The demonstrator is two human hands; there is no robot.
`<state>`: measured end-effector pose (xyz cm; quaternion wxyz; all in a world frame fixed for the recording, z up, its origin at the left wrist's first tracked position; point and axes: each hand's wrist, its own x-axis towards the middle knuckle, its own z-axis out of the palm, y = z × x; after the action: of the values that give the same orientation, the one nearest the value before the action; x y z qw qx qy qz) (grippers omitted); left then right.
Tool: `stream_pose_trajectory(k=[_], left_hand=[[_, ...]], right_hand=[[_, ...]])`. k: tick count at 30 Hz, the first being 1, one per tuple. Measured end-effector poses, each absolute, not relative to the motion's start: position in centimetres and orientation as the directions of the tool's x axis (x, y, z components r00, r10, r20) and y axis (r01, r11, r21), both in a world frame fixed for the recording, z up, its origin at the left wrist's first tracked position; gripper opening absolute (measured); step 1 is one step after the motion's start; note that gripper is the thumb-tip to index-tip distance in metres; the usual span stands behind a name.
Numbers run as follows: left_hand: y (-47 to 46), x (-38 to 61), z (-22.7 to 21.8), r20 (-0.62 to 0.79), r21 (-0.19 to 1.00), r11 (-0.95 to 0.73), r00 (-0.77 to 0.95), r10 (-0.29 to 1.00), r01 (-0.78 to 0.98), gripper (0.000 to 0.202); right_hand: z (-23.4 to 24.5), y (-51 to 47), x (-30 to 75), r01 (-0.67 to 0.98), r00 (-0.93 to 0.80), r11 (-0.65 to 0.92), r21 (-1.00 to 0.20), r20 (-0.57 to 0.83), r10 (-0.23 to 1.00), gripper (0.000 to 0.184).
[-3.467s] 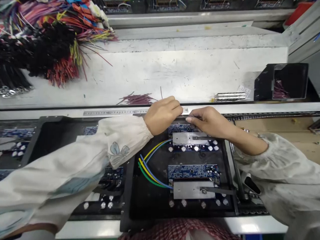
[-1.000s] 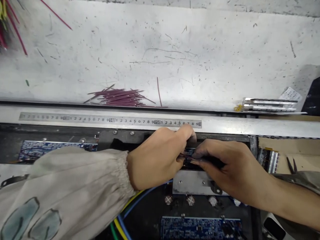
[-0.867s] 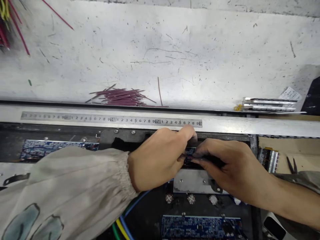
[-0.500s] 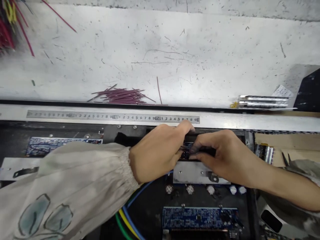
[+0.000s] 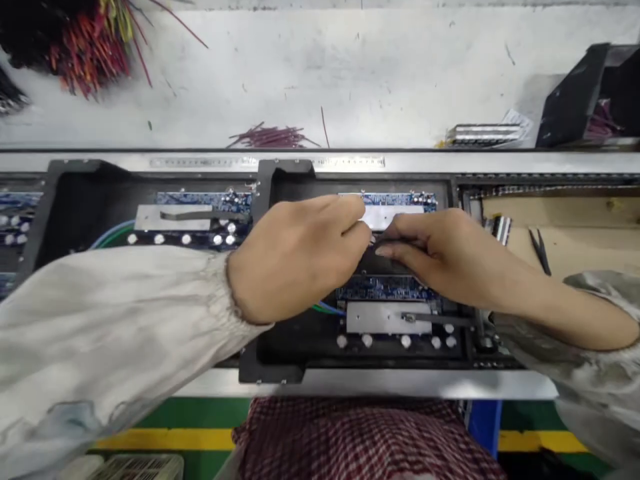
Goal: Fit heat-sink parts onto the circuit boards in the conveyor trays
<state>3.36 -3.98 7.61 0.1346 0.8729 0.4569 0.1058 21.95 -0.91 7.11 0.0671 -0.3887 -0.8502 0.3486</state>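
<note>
White scratched worktop (image 5: pixel 350 80) across the top of the view, with a long aluminium rail (image 5: pixel 450 163) carrying a steel ruler (image 5: pixel 320 162) along its near edge. Below that, a black fixture tray (image 5: pixel 255 370) sits on a conveyor, next to a second tray holding a circuit board (image 5: pixel 200 198) and a steel plate (image 5: pixel 170 217). Green floor with a yellow stripe (image 5: pixel 165 440) at the bottom, checked red cloth (image 5: pixel 360 440) at the person's lap. On the worktop: coloured wire bundles (image 5: pixel 85 53), a loose pile of short maroon wires (image 5: pixel 273 138), metal bars (image 5: pixel 483 135), a black box (image 5: pixel 575 97). Tweezers (image 5: pixel 540 252) lie on cardboard (image 5: pixel 565 227) at right. Left hand (image 5: pixel 297 260) and right hand (image 5: pixel 430 250) are together over the near tray, both coming out of pale gathered sleeves. Right fingers (image 5: pixel 400 248) pinch a dark strip (image 5: pixel 383 245), held above a blue circuit board (image 5: pixel 385 288); exact item unclear. Left fingers (image 5: pixel 357 230) curl down at its end, contact hidden. Steel plates (image 5: pixel 387 318) and capacitors (image 5: pixel 405 341) sit on the boards below.
</note>
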Motion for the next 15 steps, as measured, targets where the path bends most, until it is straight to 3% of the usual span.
stream_pose_trajectory(k=[4,6,8,10,12,15], left_hand=[[-6.5,4.2,6.8,0.13,0.141,-0.668,0.655,0.745,0.731,0.036],[-7.3,4.6,5.7,0.154,0.103,-0.666,0.65,0.744,0.739,0.034],[-7.8,4.9,4.4,0.128,0.223,-0.594,0.581,0.804,0.773,0.027],[-7.8,5.2,3.1,0.023,0.473,-0.42,0.466,0.885,0.775,0.016],[-7.6,5.3,2.1,-0.111,0.674,-0.198,0.362,0.926,0.712,0.01],[-7.4,5.4,1.2,-0.192,0.785,-0.034,0.295,0.936,0.618,0.008]], right_hand=[[5.4,-3.9,23.3,0.598,-0.716,0.423,-0.681,-0.217,0.663,0.01],[4.5,-4.8,23.8,0.622,-0.713,0.48,-0.619,-0.193,0.674,0.011],[3.7,-5.4,24.0,0.669,-0.688,0.545,-0.505,-0.145,0.711,0.013],[3.2,-5.8,23.9,0.719,-0.654,0.557,-0.416,-0.135,0.745,0.017],[2.8,-5.8,23.6,0.751,-0.623,0.521,-0.405,-0.174,0.763,0.02],[2.3,-5.6,23.4,0.742,-0.612,0.47,-0.478,-0.197,0.766,0.017]])
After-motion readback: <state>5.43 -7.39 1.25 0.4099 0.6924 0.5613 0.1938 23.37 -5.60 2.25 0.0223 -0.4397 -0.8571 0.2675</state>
